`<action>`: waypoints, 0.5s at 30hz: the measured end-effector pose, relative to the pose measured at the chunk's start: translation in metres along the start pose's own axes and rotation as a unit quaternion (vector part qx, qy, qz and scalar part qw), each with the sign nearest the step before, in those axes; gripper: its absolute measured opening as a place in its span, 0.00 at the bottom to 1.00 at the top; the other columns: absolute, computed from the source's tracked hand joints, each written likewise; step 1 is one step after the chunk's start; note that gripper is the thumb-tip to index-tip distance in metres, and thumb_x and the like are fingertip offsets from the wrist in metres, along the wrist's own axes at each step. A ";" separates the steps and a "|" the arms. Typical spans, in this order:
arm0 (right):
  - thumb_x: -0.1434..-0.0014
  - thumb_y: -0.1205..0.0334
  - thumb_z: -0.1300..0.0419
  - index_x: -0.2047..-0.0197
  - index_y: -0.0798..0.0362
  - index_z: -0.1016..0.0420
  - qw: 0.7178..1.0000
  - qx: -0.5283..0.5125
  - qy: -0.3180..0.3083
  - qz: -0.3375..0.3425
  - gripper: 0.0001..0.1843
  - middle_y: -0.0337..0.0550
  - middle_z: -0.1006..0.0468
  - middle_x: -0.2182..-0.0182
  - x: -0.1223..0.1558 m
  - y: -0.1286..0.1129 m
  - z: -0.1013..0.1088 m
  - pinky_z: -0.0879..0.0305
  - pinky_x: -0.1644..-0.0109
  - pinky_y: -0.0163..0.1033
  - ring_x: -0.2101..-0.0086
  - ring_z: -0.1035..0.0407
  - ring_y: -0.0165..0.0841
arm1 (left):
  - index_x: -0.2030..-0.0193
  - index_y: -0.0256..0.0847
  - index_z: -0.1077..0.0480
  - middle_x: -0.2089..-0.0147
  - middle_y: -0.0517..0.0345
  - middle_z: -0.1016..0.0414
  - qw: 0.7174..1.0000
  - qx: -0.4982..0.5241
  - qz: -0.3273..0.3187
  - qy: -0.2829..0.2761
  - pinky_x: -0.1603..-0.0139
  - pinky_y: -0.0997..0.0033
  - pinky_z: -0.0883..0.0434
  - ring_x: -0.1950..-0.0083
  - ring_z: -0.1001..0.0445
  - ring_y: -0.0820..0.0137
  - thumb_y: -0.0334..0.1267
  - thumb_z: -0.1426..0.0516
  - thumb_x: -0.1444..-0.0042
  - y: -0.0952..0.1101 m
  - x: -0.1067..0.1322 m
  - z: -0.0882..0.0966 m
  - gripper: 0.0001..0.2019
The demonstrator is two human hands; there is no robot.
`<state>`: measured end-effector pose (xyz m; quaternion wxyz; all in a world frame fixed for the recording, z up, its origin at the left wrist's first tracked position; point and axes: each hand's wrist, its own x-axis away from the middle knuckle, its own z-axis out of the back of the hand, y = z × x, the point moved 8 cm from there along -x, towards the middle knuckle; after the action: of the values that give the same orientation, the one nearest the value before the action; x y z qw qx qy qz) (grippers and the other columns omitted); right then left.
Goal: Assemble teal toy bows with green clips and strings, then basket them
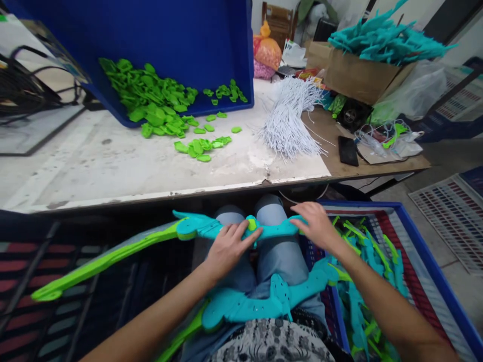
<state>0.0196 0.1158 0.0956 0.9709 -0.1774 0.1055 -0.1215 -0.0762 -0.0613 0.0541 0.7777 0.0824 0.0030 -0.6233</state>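
Observation:
A toy bow (204, 223) with a teal plastic middle and a long lime-green limb lies across my knees. My left hand (229, 245) grips its teal body just left of a small green piece (251, 224) set in the centre. At the bow's right end, my right hand (316, 224) has its fingers and thumb around the tip, hiding that part. Closer to my body, a second toy bow (245, 305) rests on my lap, teal with green limbs; neither hand touches it.
On the table (113, 173) stands a blue bin (181, 40) tipped on its side, spilling small green pieces (158, 100). White strings (292, 118) lie beside it. A cardboard box (354, 70) holds teal parts. Right of me, a blue crate (433, 266) contains teal-and-green pieces.

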 end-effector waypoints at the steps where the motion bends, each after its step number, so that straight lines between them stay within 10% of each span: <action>1: 0.38 0.51 0.43 0.49 0.51 0.27 0.999 0.018 -0.014 -0.042 0.18 0.51 0.24 0.53 0.003 0.023 0.005 0.42 0.46 0.51 0.51 0.34 0.46 | 0.39 0.54 0.36 0.43 0.43 0.34 1.000 -0.015 -0.002 0.013 0.50 0.55 0.34 0.50 0.31 0.58 0.25 0.53 0.40 -0.001 0.004 -0.004 0.26; 5: 0.45 0.47 0.38 0.38 0.51 0.37 0.967 -0.072 -0.164 -0.182 0.34 0.47 0.22 0.64 0.036 0.088 -0.024 0.34 0.64 0.41 0.66 0.27 0.41 | 0.36 0.53 0.41 0.43 0.42 0.36 0.998 -0.060 0.025 -0.013 0.51 0.58 0.35 0.51 0.33 0.57 0.23 0.52 0.42 -0.013 0.010 -0.023 0.30; 9: 0.51 0.50 0.34 0.30 0.55 0.65 0.915 -0.260 -0.188 -0.246 0.57 0.30 0.30 0.78 0.063 0.095 -0.053 0.41 0.75 0.33 0.79 0.33 0.32 | 0.32 0.49 0.49 0.56 0.46 0.30 0.992 -0.096 0.037 -0.078 0.55 0.61 0.35 0.57 0.33 0.59 0.24 0.56 0.40 -0.020 0.004 -0.030 0.30; 15: 0.54 0.61 0.32 0.31 0.52 0.55 0.967 -0.114 -0.176 -0.146 0.53 0.31 0.32 0.79 0.039 0.092 -0.040 0.44 0.71 0.32 0.75 0.33 0.33 | 0.33 0.50 0.47 0.61 0.49 0.31 0.988 -0.122 0.036 -0.091 0.57 0.61 0.38 0.59 0.33 0.60 0.26 0.55 0.39 -0.019 -0.003 -0.033 0.29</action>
<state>0.0647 0.1759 0.0182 0.9193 -0.3192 -0.0812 -0.2157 -0.0917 -0.0580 0.0197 0.8006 -0.0699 0.0055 -0.5950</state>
